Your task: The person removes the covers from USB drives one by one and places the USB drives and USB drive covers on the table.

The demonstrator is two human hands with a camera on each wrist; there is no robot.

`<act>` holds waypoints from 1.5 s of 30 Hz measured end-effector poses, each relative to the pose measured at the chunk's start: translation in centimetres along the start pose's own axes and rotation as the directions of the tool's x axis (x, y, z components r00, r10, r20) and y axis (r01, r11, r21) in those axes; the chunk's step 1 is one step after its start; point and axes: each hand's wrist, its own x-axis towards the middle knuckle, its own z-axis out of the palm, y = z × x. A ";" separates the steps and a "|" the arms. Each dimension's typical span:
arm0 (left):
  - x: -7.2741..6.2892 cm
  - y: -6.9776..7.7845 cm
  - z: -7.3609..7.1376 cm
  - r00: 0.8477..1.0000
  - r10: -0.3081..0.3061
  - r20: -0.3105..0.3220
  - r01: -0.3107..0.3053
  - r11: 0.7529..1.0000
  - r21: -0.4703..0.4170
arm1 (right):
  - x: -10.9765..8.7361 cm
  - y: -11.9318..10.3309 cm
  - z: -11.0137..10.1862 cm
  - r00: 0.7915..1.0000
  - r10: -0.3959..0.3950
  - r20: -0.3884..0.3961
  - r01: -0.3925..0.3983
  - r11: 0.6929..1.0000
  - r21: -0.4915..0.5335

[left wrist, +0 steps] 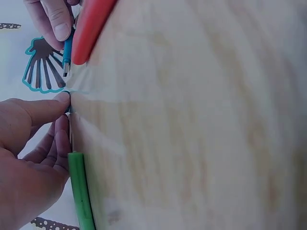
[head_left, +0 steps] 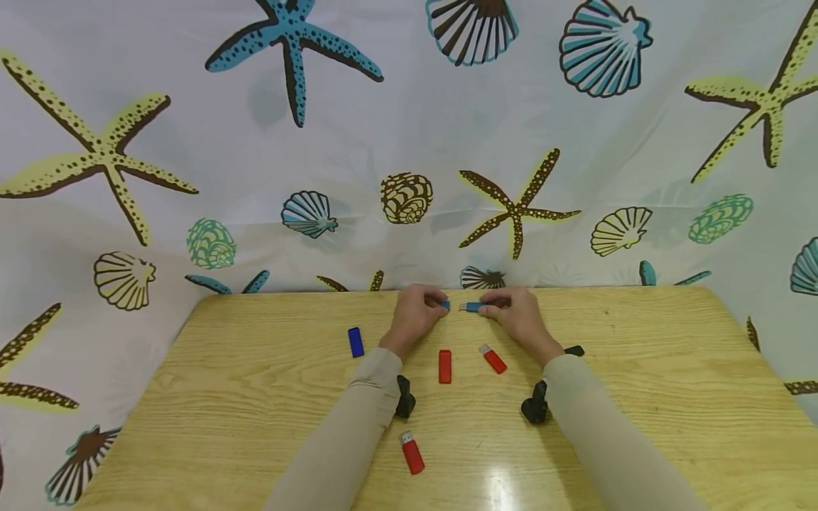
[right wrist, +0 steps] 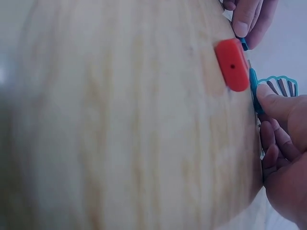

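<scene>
Near the table's far edge, my left hand [head_left: 414,312] pinches a small blue cap [head_left: 446,305], mostly hidden by the fingertips. To its right, my right hand [head_left: 519,316] grips a blue USB stick [head_left: 473,307] between thumb and fingers. The stick's metal plug points left at the cap, with a short gap between the two. In the left wrist view the thumb covers nearly all of the cap [left wrist: 67,101], while the plug of the stick [left wrist: 68,48] faces it. The right wrist view shows the stick [right wrist: 254,88] under the right thumb.
A red cap [head_left: 444,366] and a red USB stick [head_left: 493,359] lie between the forearms. Another red USB stick [head_left: 412,453] is closer, by the left sleeve. Left of the left hand is a dark blue cap [head_left: 355,342]. A patterned cloth [head_left: 358,156] hangs behind the table.
</scene>
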 end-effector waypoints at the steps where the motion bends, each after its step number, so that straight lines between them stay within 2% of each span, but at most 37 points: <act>1: -0.1 0.1 -0.2 1.000 -0.004 0.007 0.004 1.000 -0.006 | 0.0 -0.1 0.0 1.000 0.002 0.001 -0.002 1.000 0.001; 9: -0.6 0.2 -1.2 0.998 -0.019 0.065 0.023 0.998 -0.056 | -0.6 -0.7 -0.6 1.000 0.030 0.006 -0.030 0.999 0.017; 16: -1.5 0.4 -1.8 0.997 -0.016 0.080 0.026 0.993 -0.115 | -2.0 -1.9 -1.8 0.999 0.012 0.039 -0.014 0.998 0.059; 26: -3.6 1.1 -3.4 0.996 0.052 0.071 -0.038 0.981 -0.189 | -4.0 -3.0 -2.8 0.998 -0.049 0.029 0.048 0.998 0.026; 36: -5.9 1.7 -3.8 0.996 0.049 0.078 -0.029 0.971 -0.238 | -7.0 -3.6 -3.3 1.000 -0.006 -0.002 0.006 1.000 0.022; 45: -8.2 2.0 -3.8 0.994 0.093 0.056 -0.073 0.956 -0.285 | -9.2 -3.8 -3.6 1.000 -0.005 -0.018 0.006 0.999 0.047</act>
